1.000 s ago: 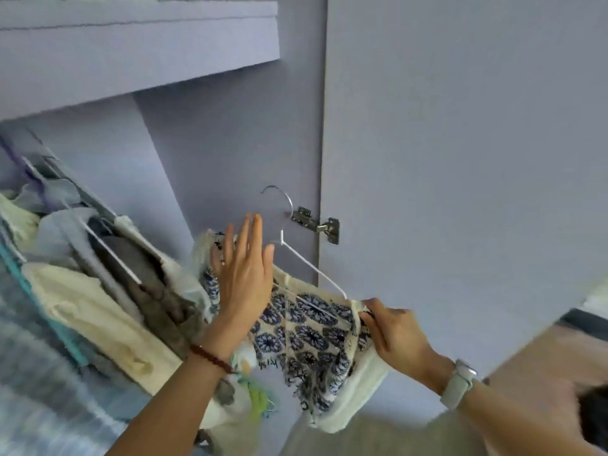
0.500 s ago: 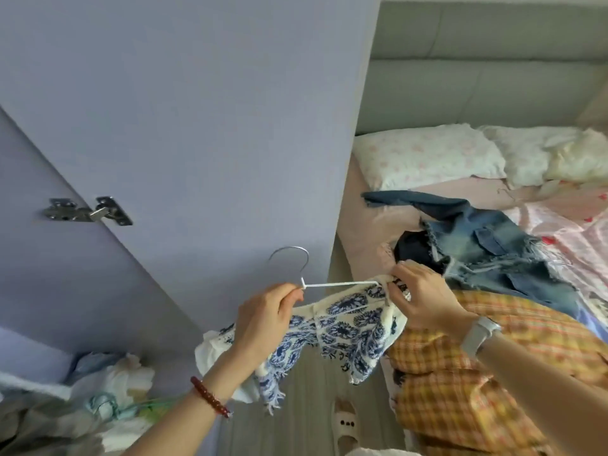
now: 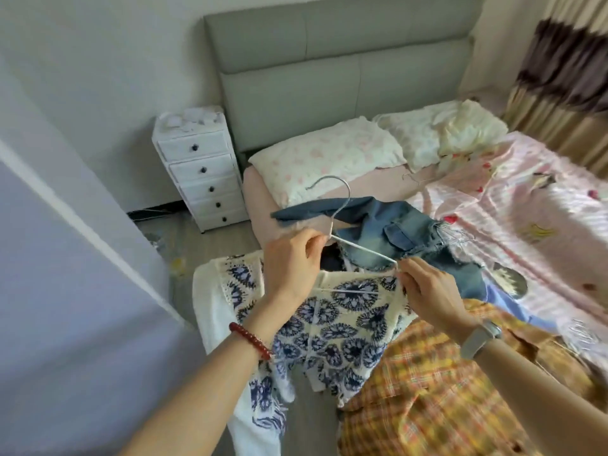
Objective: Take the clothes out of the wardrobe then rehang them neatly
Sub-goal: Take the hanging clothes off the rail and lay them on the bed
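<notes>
**A flowery top on a hanger, held over the bed**

In the head view, I see two hands in the middle of the picture. The left hand (image 3: 291,263) has its fingers curled, and they pinch the white hanger (image 3: 358,248) right under its hook. The hook points up toward 12 o'clock. The right hand (image 3: 427,287) pinches the far end of the hanger's arm, at about 3 o'clock from the left hand, and its fingers also touch the cloth there.

The blue and white flowery top (image 3: 339,324) hangs from the hanger. It droops down toward 6 o'clock, under both hands. Part of it spreads out to 8 o'clock, past the left wrist, which has a red bead bracelet (image 3: 251,339) on it. The right wrist has a watch (image 3: 480,337).

Just behind the hands, at 1 o'clock, denim shorts (image 3: 404,232) lie on the bed (image 3: 263,205). A yellow checked shirt (image 3: 427,390) lies at 5 o'clock, touching the edge of the top. A pink sheet with little pictures (image 3: 526,209) covers the bed at 2 o'clock. Two pillows (image 3: 329,153) sit at 12 o'clock, against the grey headboard (image 3: 329,60).

A small white chest of drawers (image 3: 200,172) stands beside the bed at 10 o'clock. The purple wardrobe door (image 3: 65,291) fills the 9 o'clock side
</notes>
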